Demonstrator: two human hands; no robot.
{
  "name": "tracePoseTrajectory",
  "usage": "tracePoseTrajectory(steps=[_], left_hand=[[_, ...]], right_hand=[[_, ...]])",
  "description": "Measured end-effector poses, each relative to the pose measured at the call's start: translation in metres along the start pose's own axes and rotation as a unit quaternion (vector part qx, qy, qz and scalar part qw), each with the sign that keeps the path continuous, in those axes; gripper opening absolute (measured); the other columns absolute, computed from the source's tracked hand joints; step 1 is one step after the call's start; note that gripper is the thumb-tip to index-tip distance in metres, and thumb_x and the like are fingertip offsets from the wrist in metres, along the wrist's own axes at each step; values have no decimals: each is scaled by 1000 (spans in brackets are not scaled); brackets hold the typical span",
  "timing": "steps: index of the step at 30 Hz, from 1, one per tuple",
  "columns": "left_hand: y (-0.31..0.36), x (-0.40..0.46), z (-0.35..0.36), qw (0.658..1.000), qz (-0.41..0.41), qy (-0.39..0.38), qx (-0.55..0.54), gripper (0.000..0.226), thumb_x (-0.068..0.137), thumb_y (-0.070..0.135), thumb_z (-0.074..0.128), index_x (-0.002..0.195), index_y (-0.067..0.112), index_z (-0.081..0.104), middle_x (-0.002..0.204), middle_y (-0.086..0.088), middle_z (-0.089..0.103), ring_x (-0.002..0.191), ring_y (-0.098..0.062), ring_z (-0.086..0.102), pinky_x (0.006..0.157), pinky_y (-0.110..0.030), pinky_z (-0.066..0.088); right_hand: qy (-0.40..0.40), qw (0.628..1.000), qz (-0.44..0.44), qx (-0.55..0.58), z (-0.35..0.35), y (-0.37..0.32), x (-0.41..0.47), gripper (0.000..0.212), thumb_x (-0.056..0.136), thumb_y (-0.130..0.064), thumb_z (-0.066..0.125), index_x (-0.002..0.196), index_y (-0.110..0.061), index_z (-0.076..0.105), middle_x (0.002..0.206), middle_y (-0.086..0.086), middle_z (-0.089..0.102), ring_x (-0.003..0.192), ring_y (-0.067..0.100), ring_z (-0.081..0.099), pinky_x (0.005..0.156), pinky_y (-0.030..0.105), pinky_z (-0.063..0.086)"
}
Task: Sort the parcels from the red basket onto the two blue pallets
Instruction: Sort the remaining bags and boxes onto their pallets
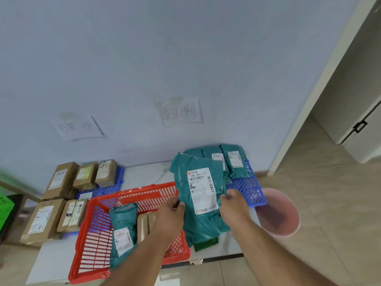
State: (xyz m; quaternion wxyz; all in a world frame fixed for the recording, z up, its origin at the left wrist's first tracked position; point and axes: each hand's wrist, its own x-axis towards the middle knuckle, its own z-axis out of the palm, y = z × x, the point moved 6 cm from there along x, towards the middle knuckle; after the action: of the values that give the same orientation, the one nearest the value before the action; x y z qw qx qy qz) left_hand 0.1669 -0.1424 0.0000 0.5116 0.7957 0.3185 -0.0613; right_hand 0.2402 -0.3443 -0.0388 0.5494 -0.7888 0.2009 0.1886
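While pinched between both hands' grips, left (172, 211) and right (232, 203): teal parcel (198, 195) above red basket (132, 234).

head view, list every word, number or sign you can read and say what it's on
"780 006 127": white shipping label on the teal plastic mailer bag held up by the left hand and the right hand.
"超期": handwritten white paper sign on the right, taped to the wall.
Handwritten white paper sign on the left: two characters, too faint to read.
Labels on the brown cardboard parcels, the teal mailers on the right blue pallet and the teal mailer in the red plastic basket: too small or blurred.
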Motion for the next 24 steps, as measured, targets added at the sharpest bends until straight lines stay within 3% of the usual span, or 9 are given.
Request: tracePoseTrajectory(steps=[3,5,8,11,13,15,18,21,24], left_hand=[[12,12,9,999,30,-10,4,21,107,21,50,107,32,68,99,11,73,82,-4,67,59,-14,48],[12,24,17,999,36,-20,17,20,107,21,50,106,32,67,96,14,70,83,-3,66,60,-15,48],[15,37,32,998,54,-42,11,21,107,21,50,115,24,69,101,14,69,91,-5,66,65,-16,52],[17,45,44,996,57,-69,4,19,108,20,49,116,23,66,108,12,68,90,-2,63,67,-12,51],[17,51,52,995,58,-79,-13,23,108,18,49,124,25,63,111,12,66,92,-3,62,72,-11,52],[16,55,64,995,49,-87,-25,28,107,16,49,133,25,55,112,14,64,96,-6,61,76,-13,53],[4,62,88,992,30,-114,-35,34,106,9,49,131,32,45,105,22,58,87,3,59,59,-4,50],[-2,69,112,990,18,-133,-37,36,103,0,47,126,29,45,112,13,58,84,8,53,54,3,43],[-14,84,142,988,-21,-147,-42,34,102,-2,47,118,27,47,104,16,58,84,9,53,56,2,45]], right_hand=[[3,999,-24,-34,-6,-5,9,27,97,-12,45,114,-22,64,97,5,72,70,19,62,55,29,43],[-38,999,-8,-10,2,-3,16,47,95,-12,44,129,-38,61,94,-1,75,64,19,63,56,32,48],[-73,996,32,48,8,0,19,58,96,-7,43,120,-57,57,85,0,77,49,17,55,52,32,48],[-54,998,6,18,3,-3,21,36,97,-16,53,124,-40,54,103,1,79,63,22,70,59,37,61],[-19,1000,-3,-10,-5,0,28,27,94,-21,58,120,-27,59,102,3,78,79,23,73,71,44,64],[-12,999,6,-36,-12,6,36,22,92,-19,60,113,-23,67,96,-1,80,85,22,75,76,41,61],[-16,998,23,-63,-19,17,53,25,88,-16,62,108,-23,75,91,-5,83,84,20,78,80,41,64],[-31,996,66,-42,-25,35,74,25,93,-9,64,111,-21,75,87,1,81,68,21,69,63,32,52],[-43,990,128,-42,-32,66,104,31,93,-14,69,122,-21,70,64,-5,63,48,13,50,49,27,38]])
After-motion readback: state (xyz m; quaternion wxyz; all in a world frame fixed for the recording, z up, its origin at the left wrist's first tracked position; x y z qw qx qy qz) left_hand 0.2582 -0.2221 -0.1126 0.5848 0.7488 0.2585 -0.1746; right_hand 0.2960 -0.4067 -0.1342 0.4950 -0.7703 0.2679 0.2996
